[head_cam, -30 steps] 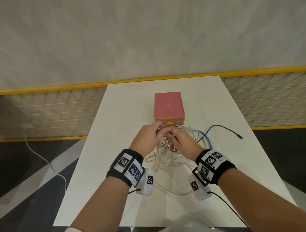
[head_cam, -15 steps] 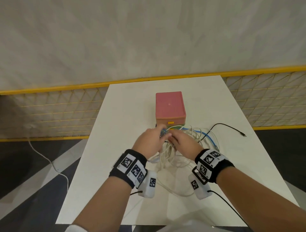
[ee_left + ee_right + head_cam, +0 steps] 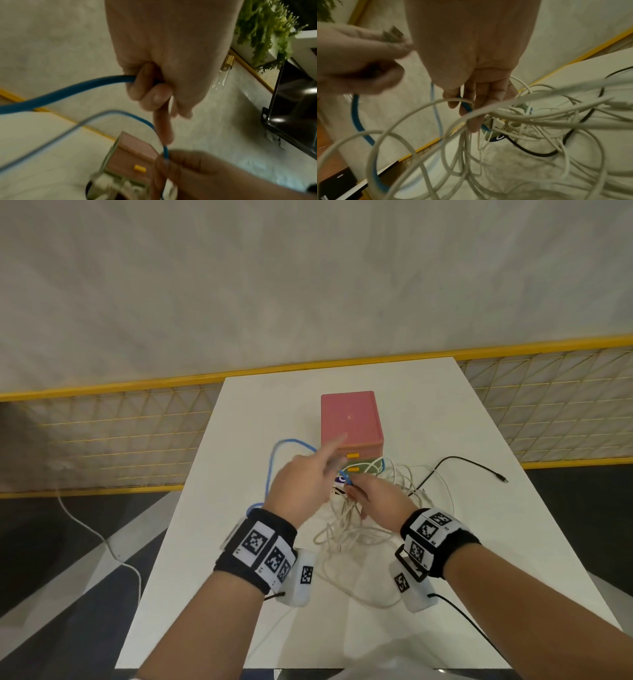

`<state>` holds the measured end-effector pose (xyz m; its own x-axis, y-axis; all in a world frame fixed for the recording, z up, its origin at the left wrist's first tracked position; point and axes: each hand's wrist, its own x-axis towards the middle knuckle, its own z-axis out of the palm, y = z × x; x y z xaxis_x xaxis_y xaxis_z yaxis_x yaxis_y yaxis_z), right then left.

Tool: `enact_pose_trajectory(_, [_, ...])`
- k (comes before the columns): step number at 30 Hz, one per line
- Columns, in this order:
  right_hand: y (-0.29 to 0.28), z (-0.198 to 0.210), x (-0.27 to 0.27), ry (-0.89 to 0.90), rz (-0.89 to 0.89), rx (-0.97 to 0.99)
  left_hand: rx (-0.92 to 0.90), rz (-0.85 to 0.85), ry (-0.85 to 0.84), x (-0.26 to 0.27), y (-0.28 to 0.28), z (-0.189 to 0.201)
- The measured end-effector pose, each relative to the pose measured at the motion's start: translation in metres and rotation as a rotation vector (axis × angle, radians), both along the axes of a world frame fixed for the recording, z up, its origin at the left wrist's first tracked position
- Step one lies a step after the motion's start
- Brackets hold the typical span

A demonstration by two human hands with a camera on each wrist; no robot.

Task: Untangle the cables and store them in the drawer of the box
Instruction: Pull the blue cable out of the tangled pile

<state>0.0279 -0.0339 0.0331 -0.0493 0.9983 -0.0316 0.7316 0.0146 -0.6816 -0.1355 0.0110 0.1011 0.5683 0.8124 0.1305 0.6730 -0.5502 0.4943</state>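
Two hands are seen at work over the tangle. The blue cable (image 3: 65, 90) is gripped in the curled fingers of the left hand (image 3: 301, 487), with the forefinger stretched out toward the box (image 3: 349, 422); the hand is raised above the table (image 3: 479, 542) and a long blue loop is drawn out to its left. The same blue cable is pinched by the fingertips of the right hand (image 3: 376, 501), close to where it enters the knot, and a white strand is draped across those fingers in the right wrist view. Just beyond and beneath the right hand, the white cables (image 3: 359, 529) are piled in many overlapping loops, and a black cable (image 3: 462, 462) is threaded through them and trails off toward the right edge of the table. The pink box is set directly behind the pile, touching or nearly touching it, and its drawers, marked by small yellow handles (image 3: 352, 455), are judged to be closed. The task is judged to be at an early stage: one cable is only partly freed, none is stored, and the white and black cables are left to be separated, a drawer opened and all of them laid inside.
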Motion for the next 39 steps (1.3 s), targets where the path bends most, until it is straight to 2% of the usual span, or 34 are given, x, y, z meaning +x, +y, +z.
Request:
enact_pose_trajectory(2, [-0.002,0.001,-0.003,-0.035,-0.004,0.079,-0.073,-0.04,0.152,0.005,-0.002,-0.014])
enact_pose_trajectory(4, [-0.004,-0.001,-0.006,-0.041,-0.018,0.135,-0.099,-0.035,0.16,0.006,0.001,-0.022])
enact_pose_trajectory(6, [-0.004,-0.011,-0.002,-0.05,-0.046,0.123,-0.038,-0.037,0.087,0.006,0.004,-0.017])
enact_pose_trajectory(9, [-0.005,-0.023,0.004,-0.102,-0.07,0.005,0.032,-0.013,-0.112,0.004,0.007,0.008])
enact_pose_trajectory(11, [-0.004,-0.022,0.006,-0.054,-0.115,-0.008,0.044,0.031,-0.189,-0.001,0.013,0.019])
enact_pose_trajectory(13, [-0.002,-0.019,0.007,0.057,-0.182,-0.005,0.052,0.085,-0.188,-0.006,0.019,0.02])
enact_pose_trajectory(16, [0.0,-0.012,0.008,0.078,-0.18,0.022,0.013,0.044,-0.096,-0.002,0.011,0.013])
enact_pose_trajectory(19, [-0.003,-0.005,0.004,0.05,-0.115,0.105,-0.06,-0.075,0.109,0.013,-0.006,-0.001])
enact_pose_trajectory(22, [-0.007,-0.006,-0.002,0.092,-0.09,0.202,-0.099,-0.07,0.215,0.017,-0.003,-0.012])
enact_pose_trajectory(24, [-0.008,-0.017,-0.001,0.091,-0.084,0.145,-0.067,-0.039,0.164,0.013,0.005,-0.007])
enact_pose_trajectory(27, [-0.005,-0.029,0.004,0.084,-0.096,-0.006,0.004,0.04,-0.008,0.002,0.013,0.013])
enact_pose_trajectory(29, [-0.003,-0.029,0.006,0.087,-0.115,-0.013,0.037,0.098,-0.057,-0.006,0.018,0.023])
enact_pose_trajectory(32, [-0.001,-0.025,0.006,0.1,-0.11,0.019,-0.04,0.113,-0.076,-0.009,0.015,0.024])
enact_pose_trajectory(34, [-0.002,-0.024,0.004,0.107,-0.085,0.046,-0.077,0.045,-0.025,-0.003,0.004,0.016])
enact_pose_trajectory(37, [-0.007,-0.026,0.003,0.1,-0.065,0.123,-0.118,-0.035,0.168,0.007,-0.004,-0.008])
enact_pose_trajectory(39, [-0.01,-0.033,0.006,0.079,-0.062,0.108,-0.11,-0.05,0.243,0.011,-0.004,-0.015])
